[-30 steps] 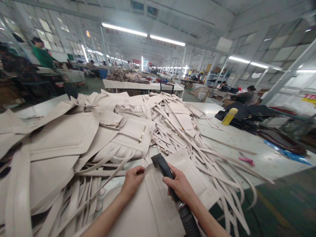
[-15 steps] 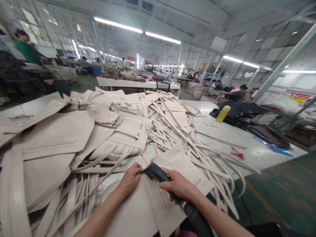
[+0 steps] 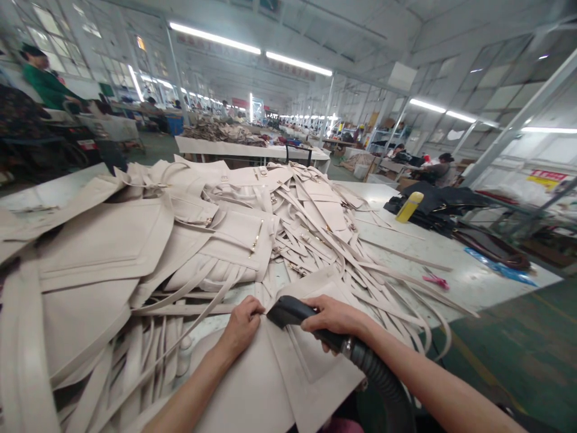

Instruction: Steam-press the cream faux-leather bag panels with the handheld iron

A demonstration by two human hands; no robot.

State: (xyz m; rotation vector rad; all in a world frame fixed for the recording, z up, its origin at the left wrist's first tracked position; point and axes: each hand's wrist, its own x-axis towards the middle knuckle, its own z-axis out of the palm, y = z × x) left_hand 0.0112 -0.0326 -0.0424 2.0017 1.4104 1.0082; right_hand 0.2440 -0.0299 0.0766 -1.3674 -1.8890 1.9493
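Observation:
My right hand (image 3: 336,322) is wrapped round the grip of a black hose nozzle (image 3: 288,311), from which a ribbed hose (image 3: 376,370) curves down to the bottom edge. The nozzle's flat head is over a beige leather bag panel (image 3: 250,385) in front of me; whether it touches the panel I cannot tell. Just left of the nozzle tip, my left hand (image 3: 243,325) is closed, thumb and fingers pinching the panel's upper edge. A further beige panel with a stitched pocket (image 3: 311,355) lies under the nozzle and my right hand.
Beige bag pieces (image 3: 103,240) and a tangle of straps (image 3: 315,240) with gold hardware cover much of the white table (image 3: 396,252). To the right lie pink-handled scissors (image 3: 436,279), a yellow bottle (image 3: 409,207) and black bags (image 3: 444,204). People work at other tables behind.
The nozzle has turned flatter, and my right hand and forearm have shifted right and slightly up, with the hose swinging right. My left hand stays at nearly the same spot on the panel edge.

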